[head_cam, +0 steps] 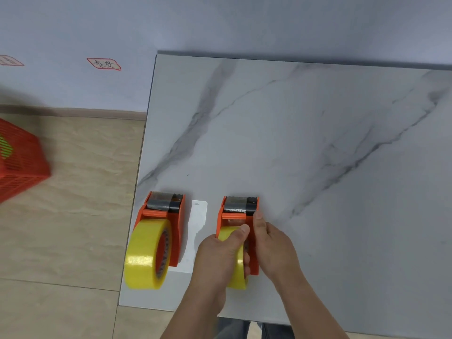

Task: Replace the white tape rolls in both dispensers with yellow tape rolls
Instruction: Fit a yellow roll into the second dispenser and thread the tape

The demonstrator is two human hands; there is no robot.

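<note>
Two orange tape dispensers stand near the front left of the marble table. The left dispenser (176, 223) carries a yellow tape roll (144, 255) and nobody touches it. The right dispenser (241, 209) also holds a yellow roll (238, 277), mostly hidden by my hands. My left hand (220, 260) wraps over that roll from the left, thumb on top. My right hand (271, 243) grips the dispenser's right side, index finger reaching up beside the metal cutter. No white rolls are in view.
A white card (198, 228) lies flat between the two dispensers. The marble table (318, 143) stretches far and to the right. A red mesh basket (17, 160) sits on the tiled floor to the left. Paper labels are stuck on the wall behind.
</note>
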